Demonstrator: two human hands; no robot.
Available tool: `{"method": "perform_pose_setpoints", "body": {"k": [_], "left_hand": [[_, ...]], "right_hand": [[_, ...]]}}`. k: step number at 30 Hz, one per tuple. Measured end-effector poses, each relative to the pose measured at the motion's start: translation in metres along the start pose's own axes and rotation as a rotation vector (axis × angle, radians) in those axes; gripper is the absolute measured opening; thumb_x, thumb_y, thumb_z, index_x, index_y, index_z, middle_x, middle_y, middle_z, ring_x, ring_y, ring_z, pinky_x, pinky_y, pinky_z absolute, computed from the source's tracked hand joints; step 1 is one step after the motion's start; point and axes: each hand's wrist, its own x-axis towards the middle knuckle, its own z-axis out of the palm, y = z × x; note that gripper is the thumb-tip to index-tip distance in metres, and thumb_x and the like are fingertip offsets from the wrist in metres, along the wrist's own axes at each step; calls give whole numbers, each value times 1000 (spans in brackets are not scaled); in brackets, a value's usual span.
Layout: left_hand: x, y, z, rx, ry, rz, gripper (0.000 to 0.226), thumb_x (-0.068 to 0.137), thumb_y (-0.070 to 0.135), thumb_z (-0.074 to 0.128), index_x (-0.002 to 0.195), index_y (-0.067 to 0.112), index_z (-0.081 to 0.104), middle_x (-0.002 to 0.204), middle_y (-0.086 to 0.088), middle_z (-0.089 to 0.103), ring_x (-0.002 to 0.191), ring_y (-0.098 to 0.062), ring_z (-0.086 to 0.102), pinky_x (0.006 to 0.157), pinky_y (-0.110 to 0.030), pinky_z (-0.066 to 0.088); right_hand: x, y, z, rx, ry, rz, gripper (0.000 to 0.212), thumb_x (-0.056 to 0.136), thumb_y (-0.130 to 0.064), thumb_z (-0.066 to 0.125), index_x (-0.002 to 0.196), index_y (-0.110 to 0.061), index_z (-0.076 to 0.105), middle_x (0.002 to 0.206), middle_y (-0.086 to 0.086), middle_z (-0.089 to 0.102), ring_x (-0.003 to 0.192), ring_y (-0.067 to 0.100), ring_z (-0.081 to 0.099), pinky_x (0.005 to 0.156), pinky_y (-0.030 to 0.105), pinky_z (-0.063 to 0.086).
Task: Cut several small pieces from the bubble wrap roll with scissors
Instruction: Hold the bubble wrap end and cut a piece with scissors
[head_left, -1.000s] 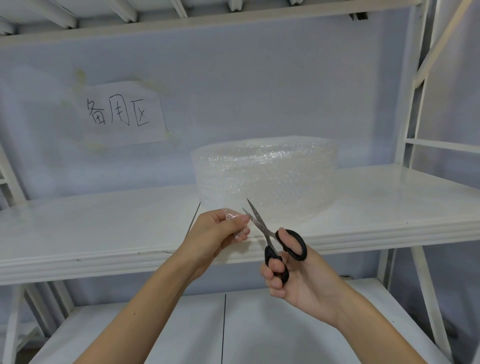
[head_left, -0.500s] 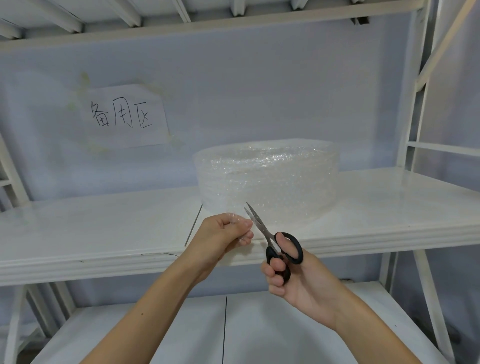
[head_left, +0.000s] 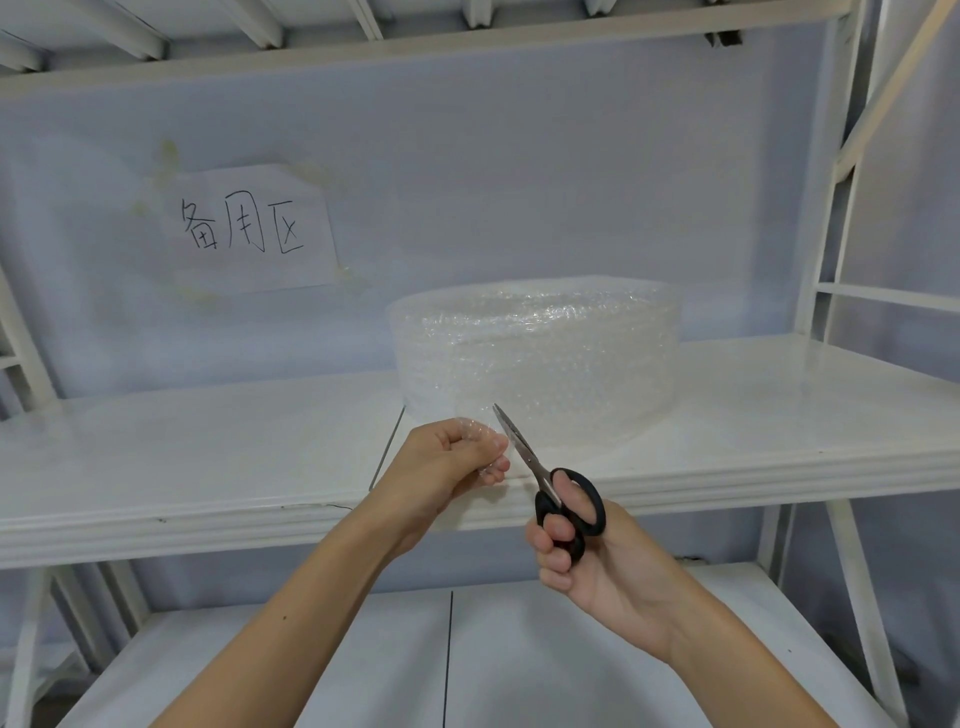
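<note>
A wide clear bubble wrap roll stands on the middle white shelf. In front of the shelf edge, my left hand pinches a small piece of bubble wrap between thumb and fingers. Whether the piece still joins the roll's loose end is unclear. My right hand grips black-handled scissors, fingers through the loops. Their blades are closed, pointing up-left, with the tip just right of the pinched piece.
A paper sign with handwritten characters is stuck on the back wall. White rack posts rise at the right, and a lower shelf lies below my arms. Another shelf runs overhead.
The scissor blades have closed from slightly parted. Both hands stay close together in front of the shelf edge, with the left still pinching the wrap.
</note>
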Motion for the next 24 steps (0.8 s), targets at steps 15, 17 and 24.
{"method": "perform_pose_setpoints", "body": {"k": [15,17,24], "left_hand": [[1,-1,4,-138,28,-75,5,91,6,64,87,3,65,68,-6,66,60,-10,59,63,-16,54],[1,0,4,-134,28,-70,7,91,6,64,85,3,65,68,-6,65,59,-11,58,63,-16,54],[0,8,4,-56,-17,-36,9,91,6,63,83,3,64,65,-4,62,57,-11,56,63,-16,52]], "right_hand": [[3,1,5,-37,-17,-49,53,52,-54,87,54,-15,51,62,3,44,48,12,38,47,22,33],[2,3,6,-47,1,-53,47,63,-50,79,55,-15,49,62,4,44,48,11,37,48,22,32],[0,4,5,-53,22,-78,43,81,-42,67,56,-13,48,62,5,46,48,12,38,48,23,32]]}}
